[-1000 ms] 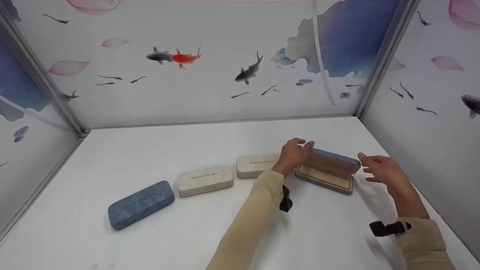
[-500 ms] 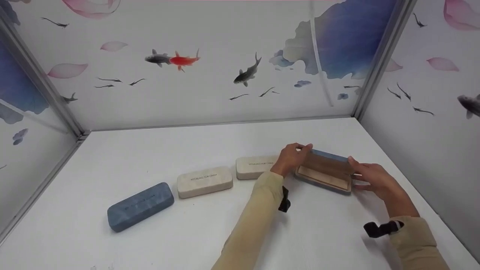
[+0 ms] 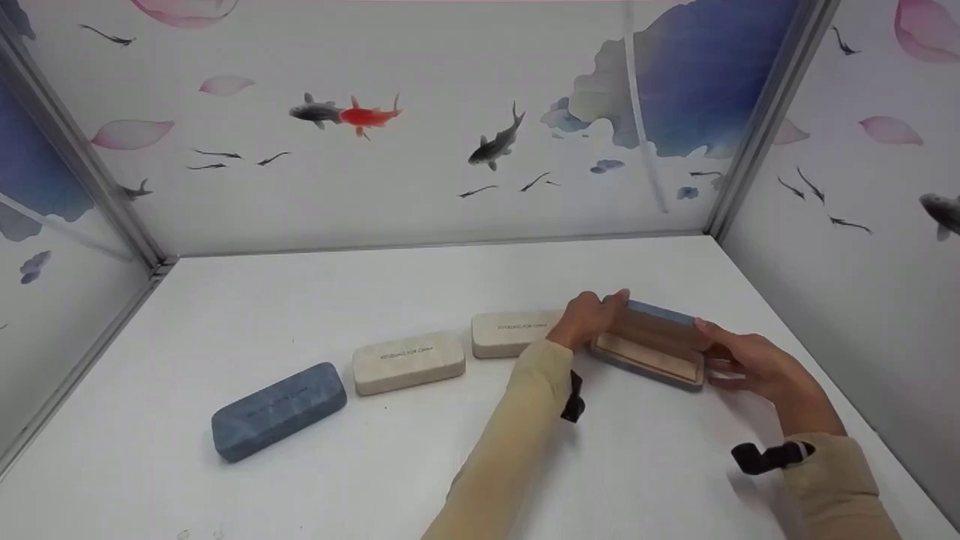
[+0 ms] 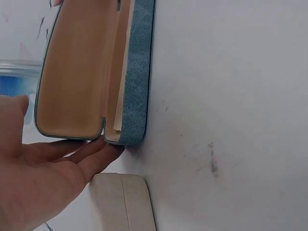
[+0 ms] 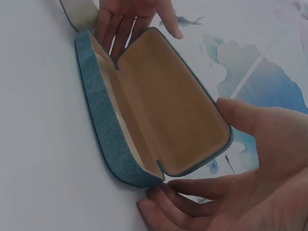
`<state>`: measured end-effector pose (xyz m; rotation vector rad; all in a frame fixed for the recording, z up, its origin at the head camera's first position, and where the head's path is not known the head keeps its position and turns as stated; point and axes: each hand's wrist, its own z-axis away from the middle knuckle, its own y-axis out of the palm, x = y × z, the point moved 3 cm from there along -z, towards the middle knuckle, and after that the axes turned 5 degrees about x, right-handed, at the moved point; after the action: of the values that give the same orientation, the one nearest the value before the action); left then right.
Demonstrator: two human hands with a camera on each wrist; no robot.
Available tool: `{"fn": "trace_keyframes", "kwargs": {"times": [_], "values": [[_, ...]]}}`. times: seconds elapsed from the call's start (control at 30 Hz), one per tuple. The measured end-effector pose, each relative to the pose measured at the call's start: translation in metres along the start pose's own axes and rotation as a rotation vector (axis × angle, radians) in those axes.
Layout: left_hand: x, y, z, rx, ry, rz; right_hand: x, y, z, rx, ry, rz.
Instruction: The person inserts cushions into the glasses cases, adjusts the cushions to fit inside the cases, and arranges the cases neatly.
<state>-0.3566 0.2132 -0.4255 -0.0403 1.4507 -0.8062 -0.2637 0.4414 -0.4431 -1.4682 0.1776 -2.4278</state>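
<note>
An open blue glasses case [image 3: 649,361] with a tan lining stands at the right of the table, its lid [image 5: 168,106] raised. My left hand [image 3: 592,319] is at the case's left end. Its fingers [image 4: 91,156] are extended against that end near the hinge, the thumb beside the lid's edge. At the other end my right hand [image 3: 750,360] holds the lid, the thumb [image 5: 236,115] on its rim and the fingers behind the hinge corner. A pale cloth-like piece with a jagged edge [image 4: 120,108] lies in the base.
A cream glasses case [image 3: 514,334] lies just left of my left hand, partly covered by it. Another cream case [image 3: 409,364] and a closed blue case [image 3: 279,411] lie further left. Walls printed with fish enclose the white table [image 3: 337,480].
My right hand has moved left and slightly down from beside the case onto its right end. The left hand stays at the left end, and the lid remains raised.
</note>
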Motion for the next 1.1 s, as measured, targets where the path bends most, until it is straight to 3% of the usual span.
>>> {"fn": "trace_keyframes", "kwargs": {"times": [0.4,0.8,1.1], "values": [[-0.004,0.004,0.002,0.027,-0.048,0.034,-0.006,-0.006,0.001,0.011,-0.029,-0.032],[-0.004,-0.010,0.006,0.054,-0.058,-0.026,0.001,-0.003,0.002,0.027,-0.050,-0.039],[0.004,-0.015,0.002,0.069,-0.072,0.059,0.003,-0.001,0.002,0.038,-0.083,0.035]]}}
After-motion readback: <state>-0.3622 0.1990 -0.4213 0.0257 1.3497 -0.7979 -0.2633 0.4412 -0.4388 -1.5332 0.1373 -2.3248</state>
